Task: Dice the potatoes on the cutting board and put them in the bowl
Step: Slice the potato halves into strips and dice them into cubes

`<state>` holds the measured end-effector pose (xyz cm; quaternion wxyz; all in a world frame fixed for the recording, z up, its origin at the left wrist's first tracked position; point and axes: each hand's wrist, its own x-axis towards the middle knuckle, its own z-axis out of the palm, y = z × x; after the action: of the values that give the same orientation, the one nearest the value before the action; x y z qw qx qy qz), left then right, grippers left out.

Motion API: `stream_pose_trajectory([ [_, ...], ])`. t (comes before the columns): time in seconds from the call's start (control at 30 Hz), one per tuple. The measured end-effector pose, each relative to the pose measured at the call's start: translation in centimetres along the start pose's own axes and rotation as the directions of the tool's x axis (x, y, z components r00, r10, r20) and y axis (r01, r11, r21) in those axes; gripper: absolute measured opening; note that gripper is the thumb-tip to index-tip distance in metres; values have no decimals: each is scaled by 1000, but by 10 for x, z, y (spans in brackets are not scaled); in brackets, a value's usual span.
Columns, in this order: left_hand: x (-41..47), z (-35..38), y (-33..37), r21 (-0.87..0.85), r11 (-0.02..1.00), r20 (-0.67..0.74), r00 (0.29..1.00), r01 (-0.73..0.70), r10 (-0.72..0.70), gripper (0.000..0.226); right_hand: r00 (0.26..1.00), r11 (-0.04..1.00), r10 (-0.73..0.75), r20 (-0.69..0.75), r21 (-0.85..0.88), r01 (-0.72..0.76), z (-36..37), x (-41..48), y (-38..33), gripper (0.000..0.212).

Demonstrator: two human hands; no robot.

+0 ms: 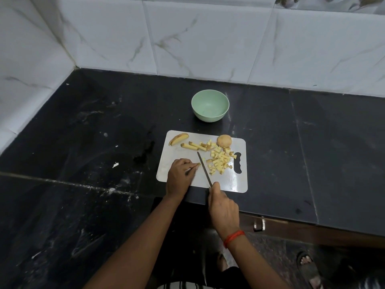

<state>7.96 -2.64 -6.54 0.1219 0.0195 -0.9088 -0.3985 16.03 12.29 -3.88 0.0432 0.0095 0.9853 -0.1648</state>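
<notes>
Left hand [180,174] pinches potato stick [198,163] on cutting board [237,184] so it cannot slide. Right hand [224,209] grips knife [204,170], blade beside fingertips, ready to chop. Cubes [219,162] piled right of blade. Bowl [210,105] near, behind board.

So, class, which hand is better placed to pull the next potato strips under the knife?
Left, probably: the left hand sits nearer the strips, pinching only a small piece, while the right hand grips the knife.
</notes>
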Motion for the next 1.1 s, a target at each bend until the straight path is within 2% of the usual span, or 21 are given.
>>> stream_pose_trajectory([
  [0.23,2,1,2,26,1000,20,1000,-11,11,15,997,999,-48,54,23,46,-5,7,4,11],
  [0.5,3,2,0,27,999,18,1000,-24,24,13,997,990,-61,46,133,55,-9,10,6,14],
  [0.6,2,2,1,26,999,14,1000,-25,25,13,996,993,-55,70,104,48,-9,1,9,14],
  [0.73,1,1,0,6,1000,8,1000,-18,18,13,999,1000,-4,52,-29,5,-1,-17,8,10],
  [0.87,1,-1,-2,-51,998,-3,1000,20,-20,18,999,999,42,-35,33,-41,2,-18,1,15],
  [1.1,1,-1,-2,-21,1000,6,1000,7,-7,13,1000,999,-15,17,44,14,1,-5,-3,18],
])
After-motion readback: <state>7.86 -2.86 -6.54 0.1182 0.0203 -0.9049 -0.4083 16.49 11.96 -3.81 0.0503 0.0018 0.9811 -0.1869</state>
